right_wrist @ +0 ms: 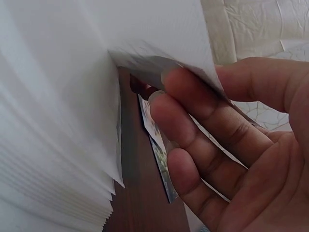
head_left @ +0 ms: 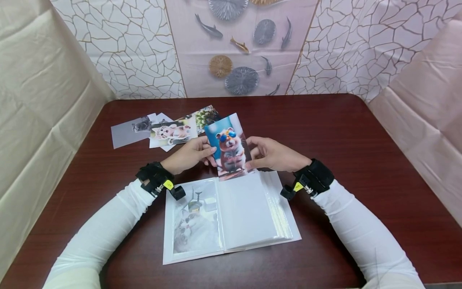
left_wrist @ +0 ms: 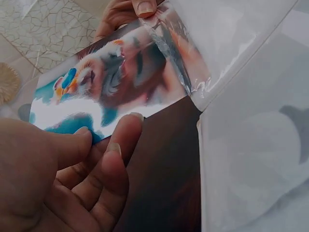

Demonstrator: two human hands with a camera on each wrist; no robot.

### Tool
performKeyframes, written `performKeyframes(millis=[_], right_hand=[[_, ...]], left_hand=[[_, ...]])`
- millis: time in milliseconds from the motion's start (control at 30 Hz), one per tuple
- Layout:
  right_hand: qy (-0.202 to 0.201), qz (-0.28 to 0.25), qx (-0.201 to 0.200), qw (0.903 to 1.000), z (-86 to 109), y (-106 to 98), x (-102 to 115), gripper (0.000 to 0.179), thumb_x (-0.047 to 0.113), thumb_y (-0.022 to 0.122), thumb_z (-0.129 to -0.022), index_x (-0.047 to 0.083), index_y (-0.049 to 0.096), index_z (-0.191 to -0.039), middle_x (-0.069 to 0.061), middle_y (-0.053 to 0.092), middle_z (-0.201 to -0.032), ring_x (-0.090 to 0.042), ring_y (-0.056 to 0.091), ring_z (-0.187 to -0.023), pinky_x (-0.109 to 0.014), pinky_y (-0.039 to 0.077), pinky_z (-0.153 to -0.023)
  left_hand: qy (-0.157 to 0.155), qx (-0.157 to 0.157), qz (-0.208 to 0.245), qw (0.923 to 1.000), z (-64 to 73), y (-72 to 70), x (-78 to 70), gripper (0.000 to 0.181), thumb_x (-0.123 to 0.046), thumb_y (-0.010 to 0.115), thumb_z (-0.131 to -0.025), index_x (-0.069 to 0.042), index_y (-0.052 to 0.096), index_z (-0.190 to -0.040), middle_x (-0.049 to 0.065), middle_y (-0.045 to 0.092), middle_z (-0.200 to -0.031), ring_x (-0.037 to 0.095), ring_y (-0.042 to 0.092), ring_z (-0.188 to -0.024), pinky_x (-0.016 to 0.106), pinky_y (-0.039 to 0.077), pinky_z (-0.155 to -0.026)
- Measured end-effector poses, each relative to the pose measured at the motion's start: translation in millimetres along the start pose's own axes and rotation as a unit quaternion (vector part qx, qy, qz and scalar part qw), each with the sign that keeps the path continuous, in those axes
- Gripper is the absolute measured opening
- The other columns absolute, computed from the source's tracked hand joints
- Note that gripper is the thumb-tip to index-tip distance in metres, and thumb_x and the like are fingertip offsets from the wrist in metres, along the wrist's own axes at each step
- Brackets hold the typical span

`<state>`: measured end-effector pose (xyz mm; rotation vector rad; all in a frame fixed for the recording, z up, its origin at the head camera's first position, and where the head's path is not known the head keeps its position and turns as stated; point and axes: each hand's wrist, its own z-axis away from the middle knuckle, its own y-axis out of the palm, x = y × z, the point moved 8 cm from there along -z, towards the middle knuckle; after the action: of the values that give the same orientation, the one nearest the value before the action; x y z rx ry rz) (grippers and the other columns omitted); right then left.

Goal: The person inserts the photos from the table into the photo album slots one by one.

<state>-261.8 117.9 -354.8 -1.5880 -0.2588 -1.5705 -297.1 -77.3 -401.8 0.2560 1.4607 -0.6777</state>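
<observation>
My left hand [head_left: 195, 154] pinches the left edge of a glossy photo [head_left: 231, 144] of a hamster in blue-orange sunglasses, thumb in front and fingers behind. In the left wrist view, the lower end of that photo sits inside a clear plastic sleeve [left_wrist: 186, 53]. My right hand [head_left: 272, 153] is at the photo's lower right; in the right wrist view its thumb and forefinger pinch the edge of a white album page [right_wrist: 193, 29]. Below both hands the photo album [head_left: 249, 216] lies spread on the table, its left page filled with a pale picture [head_left: 196, 228].
Several loose photos lie behind my left hand, among them a kitten photo [head_left: 171, 133], a grey cat photo [head_left: 126, 134] and a green plant photo [head_left: 207, 118]. The dark red table [head_left: 317, 124] is bounded by a patterned cloth [head_left: 242, 48] behind and pale cloths on both sides.
</observation>
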Motion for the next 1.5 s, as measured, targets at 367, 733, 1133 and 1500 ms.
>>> performKeyframes(millis=[367,733,1133,1500], right_hand=[[0.006,0.012,0.002,0.9999,0.3,0.4,-0.1,0.04,0.006,0.07,-0.095,0.005,0.049,-0.129,-0.007,0.065,-0.076,-0.02,0.053,-0.068,-0.027,0.039,-0.058],[0.007,0.009,0.007,0.9999,-0.8,1.7,-2.7,0.04,0.006,0.068,-0.096,0.004,0.048,-0.13,-0.007,0.066,-0.077,-0.03,0.054,-0.072,-0.027,0.041,-0.059],[-0.004,0.007,0.01,0.9999,-0.3,1.5,-2.1,0.039,0.005,0.068,-0.096,0.004,0.049,-0.13,-0.007,0.066,-0.078,-0.025,0.055,-0.071,-0.028,0.041,-0.059],[-0.002,0.005,0.012,0.9999,-1.0,1.9,-3.2,0.039,0.005,0.068,-0.096,0.004,0.049,-0.13,-0.008,0.067,-0.079,-0.026,0.055,-0.073,-0.028,0.04,-0.059]], left_hand=[[0.068,-0.059,0.053,0.9946,0.9,-12.4,-12.9,0.078,-0.011,0.062,-0.101,-0.036,0.016,-0.159,0.007,0.065,-0.087,0.019,0.07,-0.075,0.027,0.053,-0.069],[0.096,-0.064,0.006,0.9933,4.8,-8.6,-19.6,0.066,-0.009,0.058,-0.103,-0.03,0.029,-0.158,0.014,0.058,-0.089,0.035,0.065,-0.077,0.035,0.056,-0.069],[0.115,-0.102,-0.015,0.988,6.7,-13.6,-23.4,0.056,-0.008,0.057,-0.103,-0.023,0.04,-0.154,0.012,0.059,-0.082,0.025,0.061,-0.067,0.037,0.048,-0.057],[0.112,-0.111,-0.025,0.9872,6.4,-13.7,-22.7,0.054,-0.008,0.057,-0.103,-0.017,0.042,-0.154,0.011,0.059,-0.084,0.019,0.06,-0.066,0.036,0.048,-0.059]])
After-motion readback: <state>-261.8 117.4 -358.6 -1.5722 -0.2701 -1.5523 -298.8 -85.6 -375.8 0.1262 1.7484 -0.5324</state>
